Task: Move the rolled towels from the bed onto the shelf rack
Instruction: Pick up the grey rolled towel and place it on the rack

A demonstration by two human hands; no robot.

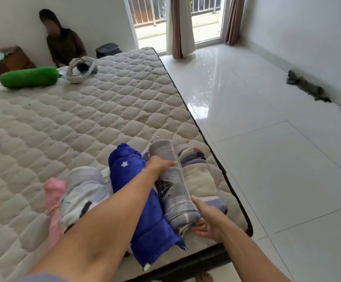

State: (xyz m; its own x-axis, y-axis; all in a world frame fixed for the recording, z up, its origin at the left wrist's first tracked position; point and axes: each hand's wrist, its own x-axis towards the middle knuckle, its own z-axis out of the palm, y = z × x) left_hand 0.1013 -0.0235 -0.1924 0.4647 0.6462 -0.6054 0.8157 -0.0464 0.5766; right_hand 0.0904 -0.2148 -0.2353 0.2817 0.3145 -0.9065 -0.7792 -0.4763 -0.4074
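Several rolled towels lie side by side at the near right corner of the quilted mattress [88, 119]. My left hand [159, 164] grips the far half of a grey patterned rolled towel [173, 192]. My right hand [208, 220] cups that same roll's near end from below. Left of it lies a dark blue roll with stars [141, 202], then a pale grey-white roll [82, 192] and a pink roll [53, 196]. A cream and purple roll [196, 176] rests to the right, by the bed's edge. No shelf rack is in view.
A green bolster [29, 77] and a white headset [80, 71] lie at the far end of the bed. A person in dark clothes [63, 43] sits behind it. Glossy white tile floor [267, 139] runs along the right; a grey cloth [306, 86] lies by the wall.
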